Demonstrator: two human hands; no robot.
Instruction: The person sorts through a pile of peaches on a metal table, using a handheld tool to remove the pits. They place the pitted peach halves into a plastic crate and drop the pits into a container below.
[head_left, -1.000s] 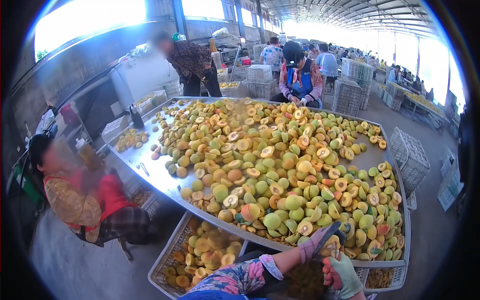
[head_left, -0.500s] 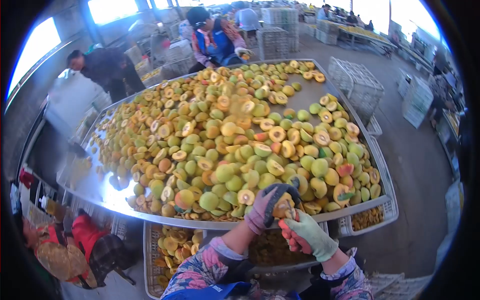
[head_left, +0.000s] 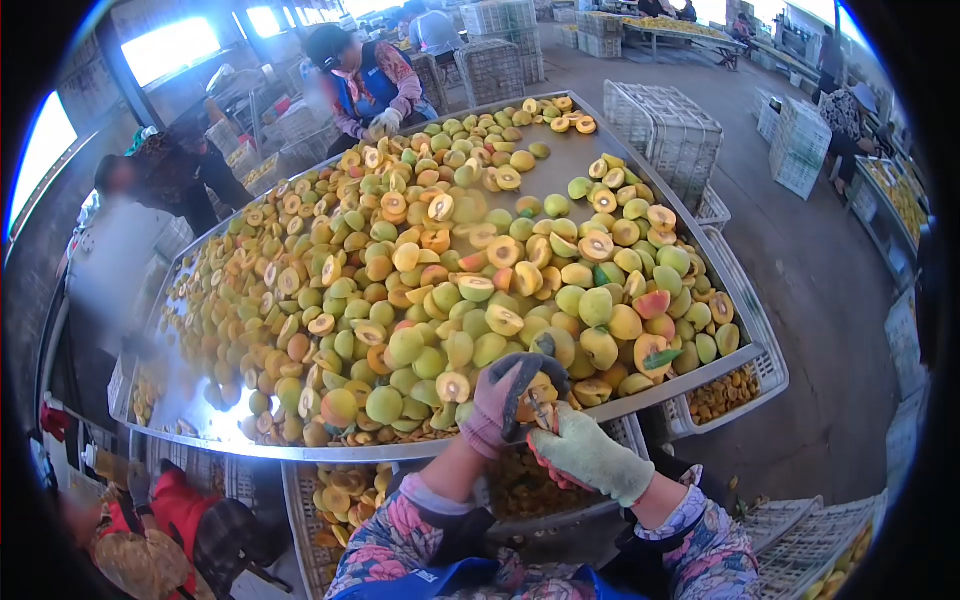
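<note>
My left hand (head_left: 497,402), in a pink glove with a dark coating, is closed around a peach half (head_left: 541,388) at the table's near edge. My right hand (head_left: 597,455), in a pale green glove with red fingertips, is closed on a small metal tool (head_left: 544,414). The tool's tip is against the peach half; its exact shape is hidden by the fingers. Beyond my hands, a heap of halved peaches (head_left: 400,345), several with stones showing, covers much of the metal table (head_left: 690,388).
Under the near edge stand a crate of peach halves (head_left: 296,510) and a container of brown pieces (head_left: 545,520). Another crate (head_left: 778,372) sits at the right corner. Stacked crates (head_left: 665,135) stand beyond. Co-workers are across the table (head_left: 375,85), at left (head_left: 185,170) and lower left (head_left: 190,520).
The view has shifted, so the table and my hands appear further left. Both hands stay together on the peach half. The co-worker across the table has brought their gloved hands together.
</note>
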